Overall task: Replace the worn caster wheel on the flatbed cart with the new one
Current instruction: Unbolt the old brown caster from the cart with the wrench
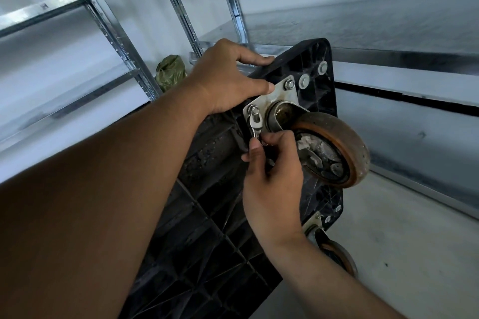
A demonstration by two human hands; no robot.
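Covering part of the black ribbed plastic flatbed cart [207, 215], which is stood on edge with its underside shown, both forearms are stretched forward. A second caster [339, 256] lower down is partly hidden by the right wrist, and the wrench's handle is lost among the fingers. The left hand [228, 77] is curled over the cart's upper edge, thumb laid against the square silver mounting plate [274, 97]. The right hand [272, 163] is closed in a pinch round a small silver open-ended wrench [252, 127], whose head is set at a bolt [254, 111] on the plate's corner. The worn orange-rimmed caster wheel [334, 150] is seen mounted under that plate, just beside the right hand.
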